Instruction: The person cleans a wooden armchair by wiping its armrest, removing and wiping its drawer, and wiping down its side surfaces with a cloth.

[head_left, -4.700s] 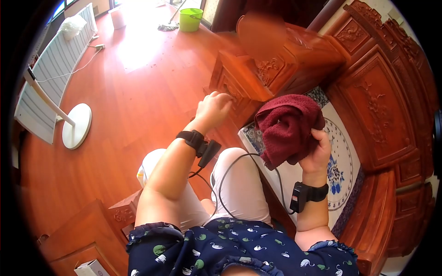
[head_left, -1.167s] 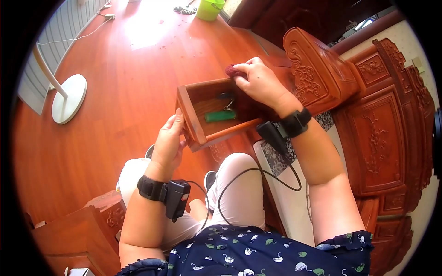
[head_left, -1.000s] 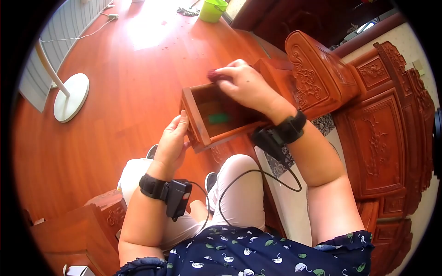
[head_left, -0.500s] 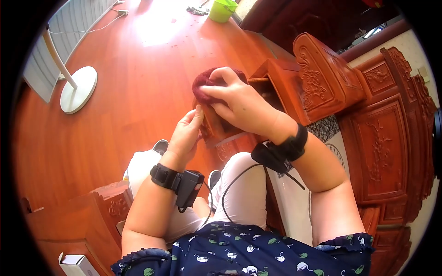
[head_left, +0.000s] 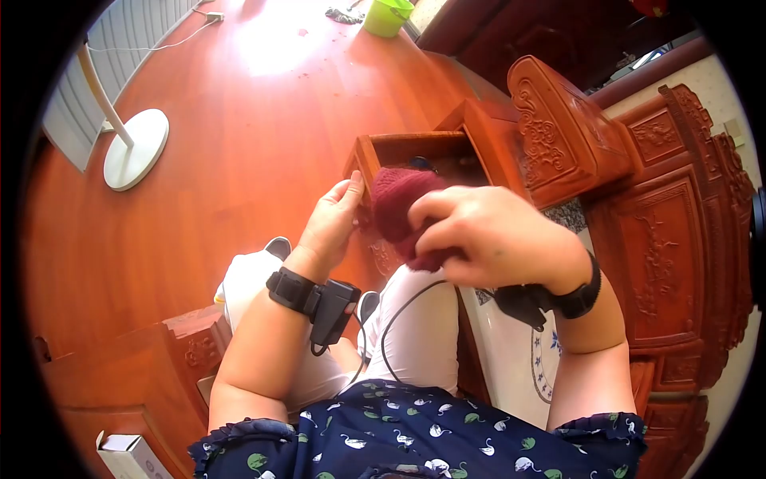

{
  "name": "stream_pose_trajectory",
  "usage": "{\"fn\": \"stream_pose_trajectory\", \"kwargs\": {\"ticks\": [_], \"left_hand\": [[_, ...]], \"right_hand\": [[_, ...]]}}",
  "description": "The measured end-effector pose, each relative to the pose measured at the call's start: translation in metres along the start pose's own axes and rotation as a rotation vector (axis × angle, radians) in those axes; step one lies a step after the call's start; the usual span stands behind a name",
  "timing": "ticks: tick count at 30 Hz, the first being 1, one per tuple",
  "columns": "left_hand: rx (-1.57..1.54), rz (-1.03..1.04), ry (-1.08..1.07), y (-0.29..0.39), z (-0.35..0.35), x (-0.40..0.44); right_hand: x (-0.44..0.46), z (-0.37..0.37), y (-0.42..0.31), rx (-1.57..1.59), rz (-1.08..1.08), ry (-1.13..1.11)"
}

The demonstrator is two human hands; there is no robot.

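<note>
My left hand (head_left: 331,217) grips the front panel of a pulled-out wooden drawer (head_left: 415,142), its fingers pressed against the panel's near end. My right hand (head_left: 495,239) is closed on a bunched dark red cloth (head_left: 399,199), which lies over the drawer's near side and hides part of its inside. A small dark object (head_left: 421,164) shows inside the drawer behind the cloth. The drawer extends from a carved wooden cabinet (head_left: 488,140).
A carved wooden seat (head_left: 654,239) with a white patterned cushion (head_left: 511,363) is on the right. A white round stand base (head_left: 137,150) is at left, a green bucket (head_left: 386,17) at the top. At lower left is a small white box (head_left: 132,457).
My right hand has moved the cloth from the drawer's front panel toward me and to the right, over the near side. More of the drawer's inside shows. My left hand stays on the front panel.
</note>
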State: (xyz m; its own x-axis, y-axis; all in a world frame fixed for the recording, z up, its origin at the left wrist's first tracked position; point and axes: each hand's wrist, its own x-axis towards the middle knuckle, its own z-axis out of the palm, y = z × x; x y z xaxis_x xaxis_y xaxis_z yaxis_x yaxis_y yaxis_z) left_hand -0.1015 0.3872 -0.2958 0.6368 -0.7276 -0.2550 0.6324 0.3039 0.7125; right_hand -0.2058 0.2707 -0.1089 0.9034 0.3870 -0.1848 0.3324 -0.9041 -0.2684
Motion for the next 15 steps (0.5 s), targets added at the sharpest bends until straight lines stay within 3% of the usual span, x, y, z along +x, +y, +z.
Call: {"fn": "stream_pose_trajectory", "kwargs": {"ticks": [6,7,9,15], "left_hand": [[0.066,-0.012,-0.016,-0.001,-0.006,0.002],[0.073,-0.008,-0.029,-0.002,-0.006,0.002],[0.055,-0.013,-0.029,-0.001,-0.004,0.001],[0.088,-0.006,-0.037,-0.003,-0.008,0.006]], "right_hand": [[-0.022,-0.042,0.031,0.221,0.115,0.504],[-0.025,-0.046,0.024,0.524,0.219,0.624],[-0.021,-0.053,0.037,0.656,0.343,0.833],[0.018,-0.035,0.106,0.495,0.397,0.635]]}}
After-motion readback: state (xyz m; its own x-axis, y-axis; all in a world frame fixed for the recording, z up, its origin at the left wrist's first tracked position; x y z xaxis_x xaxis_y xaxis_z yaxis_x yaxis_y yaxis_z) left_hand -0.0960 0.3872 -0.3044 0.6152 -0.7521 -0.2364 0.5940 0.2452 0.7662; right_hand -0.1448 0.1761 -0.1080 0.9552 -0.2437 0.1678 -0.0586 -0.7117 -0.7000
